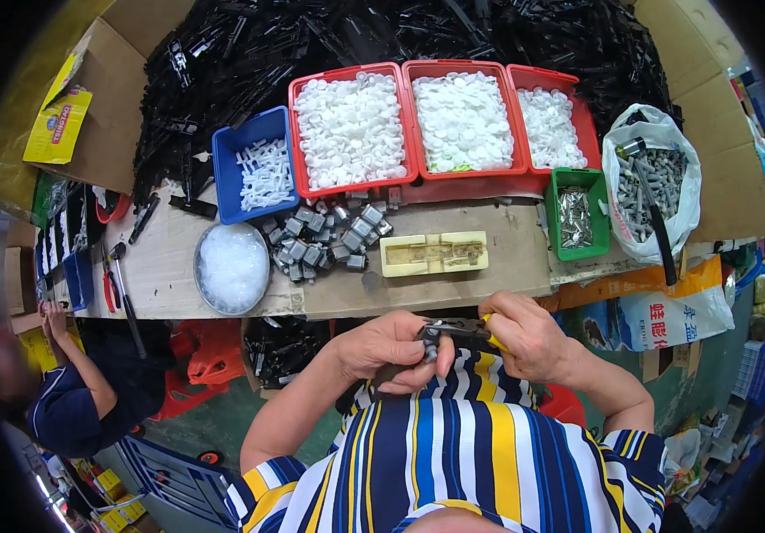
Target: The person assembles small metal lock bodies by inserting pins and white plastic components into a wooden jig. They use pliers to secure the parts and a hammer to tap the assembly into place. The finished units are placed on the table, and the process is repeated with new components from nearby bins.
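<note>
Matt wood bench (489,266); glossy red plastic bins (351,80) at 12 o'clock; grey metal pliers (454,333) w/ yellow plastic grip.

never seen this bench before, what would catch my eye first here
Three red trays heaped with white round caps stand in a row at the back of the bench, against a big black pile of plastic parts. Close to the body, the left hand and right hand hold a small dark part between them, below a cream block on the bench.
</note>
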`<move>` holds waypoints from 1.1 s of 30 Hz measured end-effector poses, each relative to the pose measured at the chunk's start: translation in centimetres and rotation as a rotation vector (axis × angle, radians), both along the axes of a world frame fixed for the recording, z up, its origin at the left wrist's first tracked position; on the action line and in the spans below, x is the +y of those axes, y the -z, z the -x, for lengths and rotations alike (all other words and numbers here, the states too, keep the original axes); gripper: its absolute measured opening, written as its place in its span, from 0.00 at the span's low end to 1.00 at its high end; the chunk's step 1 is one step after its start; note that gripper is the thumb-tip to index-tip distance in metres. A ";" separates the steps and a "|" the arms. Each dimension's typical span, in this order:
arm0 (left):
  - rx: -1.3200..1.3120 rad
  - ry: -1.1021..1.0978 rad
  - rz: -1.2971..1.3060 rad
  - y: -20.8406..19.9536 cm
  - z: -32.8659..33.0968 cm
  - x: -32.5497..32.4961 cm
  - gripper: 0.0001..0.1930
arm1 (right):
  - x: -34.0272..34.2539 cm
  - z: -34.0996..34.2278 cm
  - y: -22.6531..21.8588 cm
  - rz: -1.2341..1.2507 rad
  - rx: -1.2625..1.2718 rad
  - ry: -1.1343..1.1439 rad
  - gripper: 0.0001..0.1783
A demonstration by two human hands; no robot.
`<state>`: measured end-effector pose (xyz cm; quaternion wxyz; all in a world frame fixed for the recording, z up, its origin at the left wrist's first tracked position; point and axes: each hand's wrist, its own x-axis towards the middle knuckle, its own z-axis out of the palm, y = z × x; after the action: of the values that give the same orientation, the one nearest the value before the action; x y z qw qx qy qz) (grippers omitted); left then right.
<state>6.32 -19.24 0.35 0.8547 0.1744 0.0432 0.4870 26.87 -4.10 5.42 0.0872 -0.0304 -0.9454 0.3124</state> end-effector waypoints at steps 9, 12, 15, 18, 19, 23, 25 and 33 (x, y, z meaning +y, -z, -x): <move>1.181 -0.071 0.237 0.1 3.0 -4.6 0.16 | 2.7 1.2 2.2 -0.098 -0.115 0.204 0.10; 1.913 -0.091 0.019 2.1 4.2 -8.9 0.17 | 4.6 0.6 3.9 -0.256 -0.156 0.360 0.12; 2.182 -0.183 0.051 2.1 4.0 -11.1 0.16 | 5.2 0.3 4.8 -0.286 -0.256 0.434 0.13; 2.135 -0.349 0.098 0.3 4.1 -9.1 0.11 | 4.8 0.5 5.2 -0.322 -0.279 0.431 0.14; 2.162 -0.480 0.039 0.1 3.9 -8.3 0.10 | 4.7 0.6 5.3 -0.330 -0.282 0.422 0.14; 2.278 -0.877 -0.156 -0.4 3.4 -4.8 0.11 | 4.9 0.4 5.4 -0.329 -0.277 0.413 0.16; 2.424 -1.008 -0.237 -0.4 3.9 -2.9 0.14 | 5.1 0.3 4.8 -0.320 -0.266 0.385 0.18; 2.537 -0.876 -0.409 1.7 6.2 -1.2 0.16 | 12.2 5.3 0.4 -0.371 -0.006 0.351 0.14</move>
<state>0.08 -20.39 -1.39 -0.0376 0.5940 0.7730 0.2198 21.59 8.09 5.03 0.1411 -0.1784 -0.9671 0.1138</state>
